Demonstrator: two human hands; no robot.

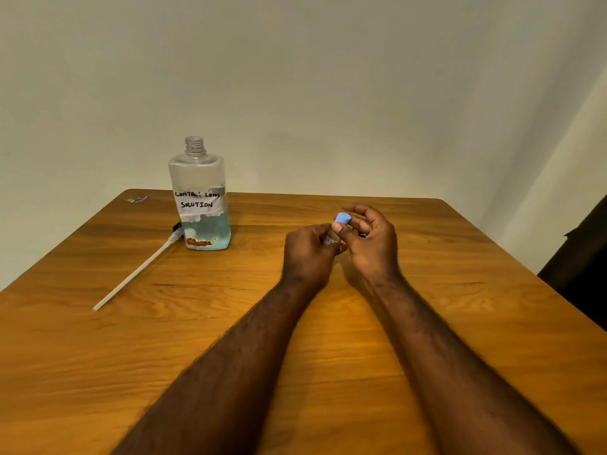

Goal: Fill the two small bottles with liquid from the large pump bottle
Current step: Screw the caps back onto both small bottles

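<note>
Two bare arms reach out over the wooden counter (328,356). The left grip (308,251) is curled round the body of a small bottle (330,239) and holds it upright near the middle of the counter. It is hard to tell if the small bottle touches the wood. The right grip (371,241) pinches the blue cap (341,219) on top of that bottle with its thumb and fingers. Well off to the left, the large bottle (202,205) stands upright on the counter with its neck open. Blue liquid fills its lower part. A white label (197,200) on it says "contact lens solution". The pump (176,229) lies on the counter just beside the large bottle, on its left. Its long white tube (131,277) points toward the near left edge.
</note>
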